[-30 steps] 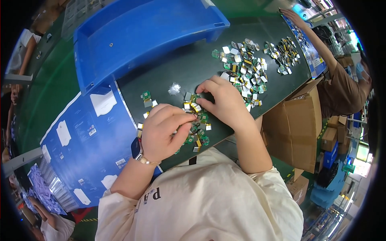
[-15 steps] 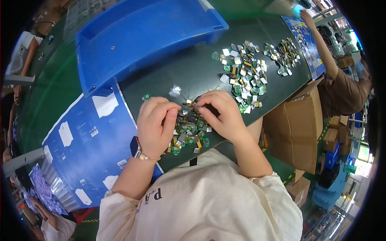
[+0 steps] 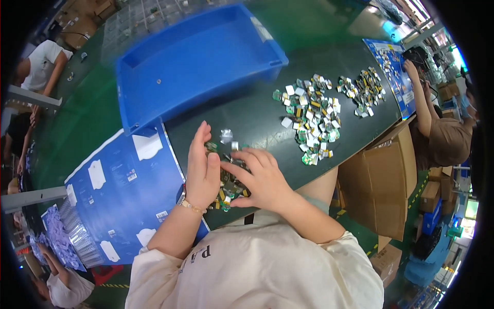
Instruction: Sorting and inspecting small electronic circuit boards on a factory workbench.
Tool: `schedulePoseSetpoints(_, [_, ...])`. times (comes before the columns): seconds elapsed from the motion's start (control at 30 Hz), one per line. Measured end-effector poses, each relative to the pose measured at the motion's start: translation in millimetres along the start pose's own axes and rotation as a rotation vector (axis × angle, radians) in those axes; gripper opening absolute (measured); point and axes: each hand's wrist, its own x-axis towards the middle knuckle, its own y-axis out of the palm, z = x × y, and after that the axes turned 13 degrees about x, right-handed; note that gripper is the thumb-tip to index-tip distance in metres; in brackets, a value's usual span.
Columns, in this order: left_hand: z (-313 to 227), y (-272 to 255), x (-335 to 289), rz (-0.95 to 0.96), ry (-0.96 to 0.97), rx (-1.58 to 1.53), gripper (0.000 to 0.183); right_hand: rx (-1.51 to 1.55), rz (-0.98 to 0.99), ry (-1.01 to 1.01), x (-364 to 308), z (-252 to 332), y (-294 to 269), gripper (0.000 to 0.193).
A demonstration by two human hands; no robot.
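A pile of small green circuit boards with silvery and yellow-taped parts [image 3: 230, 188] lies on the dark green tabletop [image 3: 280, 177] close to my body. My left hand [image 3: 202, 172] stands on edge along the pile's left side, fingers stretched out and pointing away from me. Over the pile's right side my right hand [image 3: 261, 179] is spread, thumb apart from the fingers. Neither hand visibly holds a piece, though they partly hide the pile. Just beyond the fingers lies a crumpled clear plastic scrap [image 3: 225, 136].
Two more heaps lie to the right: a large one with white squares [image 3: 314, 116] and a smaller one [image 3: 365, 92]. A blue bin [image 3: 200, 62] stands beyond my hands. Left is a blue printed sheet [image 3: 121, 195]; right, a cardboard box [image 3: 378, 180] and a brown-sleeved person [image 3: 447, 141].
My fingertips were drawn together over the pile; now both hands have opened around it. My right hand has moved left and toward me. The whole view has shifted slightly.
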Motion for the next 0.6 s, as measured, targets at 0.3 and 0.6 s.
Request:
schedulePoseSetpoints(0.3, [-31,-35,3,0.045,0.072,0.174,0.06,0.021,-0.003,-0.007,-3,0,-1,0.098])
schedulePoseSetpoints(0.6, [-29,-56,16,0.083,-0.046,0.321,0.071,0.029,0.009,-0.041,-3,-1,-3,0.093])
